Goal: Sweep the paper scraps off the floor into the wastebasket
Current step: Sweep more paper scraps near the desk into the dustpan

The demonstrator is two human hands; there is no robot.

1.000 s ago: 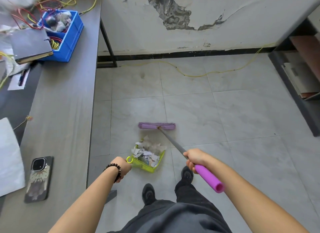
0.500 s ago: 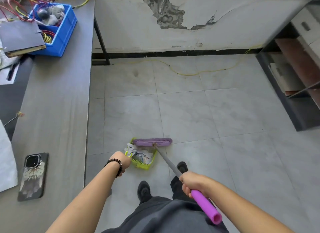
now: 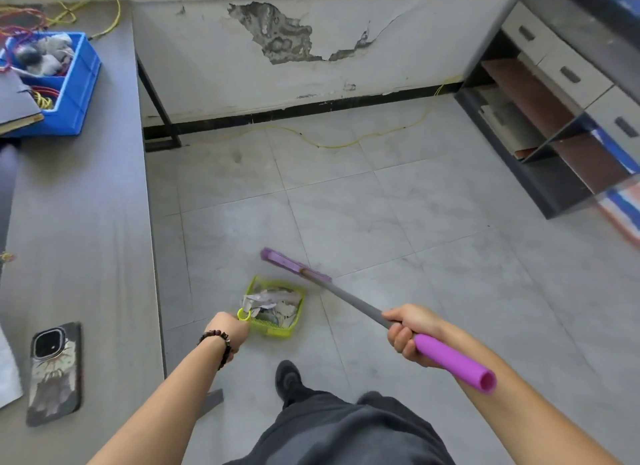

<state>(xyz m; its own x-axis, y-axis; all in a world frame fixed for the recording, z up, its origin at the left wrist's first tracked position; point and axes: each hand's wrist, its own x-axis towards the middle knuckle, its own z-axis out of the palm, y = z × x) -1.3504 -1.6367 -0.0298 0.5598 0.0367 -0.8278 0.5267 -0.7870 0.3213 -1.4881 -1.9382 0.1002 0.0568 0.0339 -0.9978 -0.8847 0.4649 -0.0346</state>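
below, crumpled paper scraps (image 3: 273, 303) fill ribbed green plastic dustpan (image 3: 277, 329).

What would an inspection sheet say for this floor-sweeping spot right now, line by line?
Surface: grey tiled floor, no loose scraps seen on it.
Job's things: green dustpan holds paper scraps; purple broom head sits just beyond it. No wastebasket in view.
Clutter: phone and blue bin on the desk.
Hands: left hand grips the dustpan handle; right hand grips the broom shaft.
Cables: yellow cable on the floor by the wall; wires around the bin.
Surroundings: wall with peeling paint; dark shelf at right.
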